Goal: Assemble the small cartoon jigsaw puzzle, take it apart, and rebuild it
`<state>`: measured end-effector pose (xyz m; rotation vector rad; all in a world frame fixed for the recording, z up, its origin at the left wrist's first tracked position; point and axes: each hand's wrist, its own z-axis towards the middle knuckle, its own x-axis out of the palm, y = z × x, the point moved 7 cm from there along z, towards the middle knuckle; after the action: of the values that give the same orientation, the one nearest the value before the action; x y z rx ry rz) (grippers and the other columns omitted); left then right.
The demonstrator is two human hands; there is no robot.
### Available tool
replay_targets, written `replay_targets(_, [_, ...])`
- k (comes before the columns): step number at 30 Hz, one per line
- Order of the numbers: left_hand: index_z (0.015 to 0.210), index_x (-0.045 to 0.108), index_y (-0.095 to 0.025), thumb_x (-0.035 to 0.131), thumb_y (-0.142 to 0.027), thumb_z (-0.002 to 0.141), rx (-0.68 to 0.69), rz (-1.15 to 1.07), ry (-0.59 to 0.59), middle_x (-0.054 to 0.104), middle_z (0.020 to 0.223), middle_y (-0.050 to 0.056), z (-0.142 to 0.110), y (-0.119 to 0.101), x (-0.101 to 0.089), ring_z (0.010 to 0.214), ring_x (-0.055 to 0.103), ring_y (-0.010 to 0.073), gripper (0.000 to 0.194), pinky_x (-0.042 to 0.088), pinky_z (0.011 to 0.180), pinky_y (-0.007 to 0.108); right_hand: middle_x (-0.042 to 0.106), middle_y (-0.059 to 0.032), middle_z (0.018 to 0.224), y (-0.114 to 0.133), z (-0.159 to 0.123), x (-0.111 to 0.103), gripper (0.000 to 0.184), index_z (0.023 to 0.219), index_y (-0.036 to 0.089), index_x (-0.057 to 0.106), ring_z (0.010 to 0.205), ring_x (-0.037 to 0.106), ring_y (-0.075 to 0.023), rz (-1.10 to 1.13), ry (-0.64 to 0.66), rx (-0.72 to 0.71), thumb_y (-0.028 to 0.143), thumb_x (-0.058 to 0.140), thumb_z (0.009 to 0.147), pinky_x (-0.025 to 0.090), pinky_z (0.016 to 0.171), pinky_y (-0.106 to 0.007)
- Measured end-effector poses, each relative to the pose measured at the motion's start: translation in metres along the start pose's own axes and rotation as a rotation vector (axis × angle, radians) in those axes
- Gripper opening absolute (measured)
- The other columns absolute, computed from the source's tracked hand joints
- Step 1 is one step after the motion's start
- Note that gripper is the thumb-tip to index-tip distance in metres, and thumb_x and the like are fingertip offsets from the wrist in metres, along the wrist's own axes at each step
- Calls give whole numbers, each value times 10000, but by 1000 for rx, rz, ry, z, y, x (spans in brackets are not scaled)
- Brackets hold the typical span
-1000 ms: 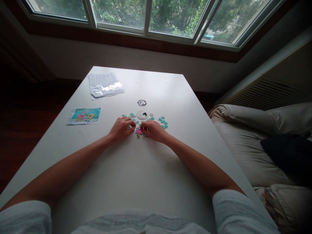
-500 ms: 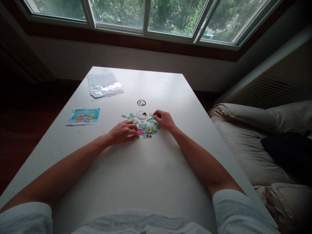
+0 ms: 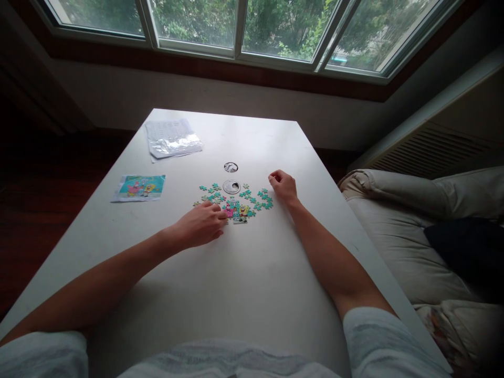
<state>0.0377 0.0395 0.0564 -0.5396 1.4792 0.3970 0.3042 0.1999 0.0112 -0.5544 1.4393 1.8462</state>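
Near the middle of the white table (image 3: 244, 278) lies a partly joined jigsaw puzzle (image 3: 238, 211), with pink and yellow cartoon figures. My left hand (image 3: 207, 223) rests at its left edge, fingers stretched out loosely and fingertips touching the pink part, which they partly cover. Loose turquoise puzzle pieces (image 3: 263, 199) lie scattered behind the joined part and on both sides. My right hand (image 3: 283, 185) is off to the right, just beyond these pieces. Its fingers are curled together; whether a small piece is between them is hidden.
Two round metal-rimmed fittings (image 3: 231, 187) are set in the tabletop behind the puzzle. A picture sheet (image 3: 142, 187) with the cartoon lies at the left. Papers in a clear plastic sleeve (image 3: 173, 139) lie at the far left. A pale sofa (image 3: 397, 226) stands along the right side.
My right hand has left the joined puzzle and moved right, past the loose pieces, uncovering the yellow figure. My left hand has shifted slightly nearer to me along the puzzle's left edge.
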Motion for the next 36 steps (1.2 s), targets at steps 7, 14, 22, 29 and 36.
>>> replay_targets(7, [1102,659,-188,684,-336,888,-115,58,4,695,1116,121,-4,-18,4,1034,623,273,262,401,916,390,674,-33,749,-11,2,8,238,885,200,695,670,556,-174,-34,-18,-16,381,542,865,419,693,-301])
replay_targets(14, [1197,629,-185,623,-320,927,-114,108,22,668,1241,152,-3,-30,3,1081,623,280,301,414,936,408,685,-26,750,-3,-7,7,216,892,201,707,682,568,-170,-71,-4,-58,340,543,868,423,719,-298])
replay_targets(22, [1330,564,-97,486,-315,986,-138,227,-6,585,1382,221,-12,-53,20,1158,583,319,414,420,958,457,704,-41,797,3,-16,9,209,876,199,714,746,578,-183,-93,27,-77,325,550,846,424,727,-300])
replay_targets(29, [1212,606,-203,521,-249,964,-158,48,-144,633,1321,119,-24,-36,15,1235,547,279,266,424,1027,446,699,-36,795,8,-22,8,215,864,195,713,739,578,-177,-84,43,-81,330,546,844,424,723,-298])
replay_targets(36, [1135,646,-226,504,-231,973,-168,-42,-292,689,1211,77,-19,-13,14,1161,589,241,216,459,993,415,689,-25,776,6,-26,7,217,860,202,712,725,574,-171,-27,51,-93,346,551,846,423,710,-295])
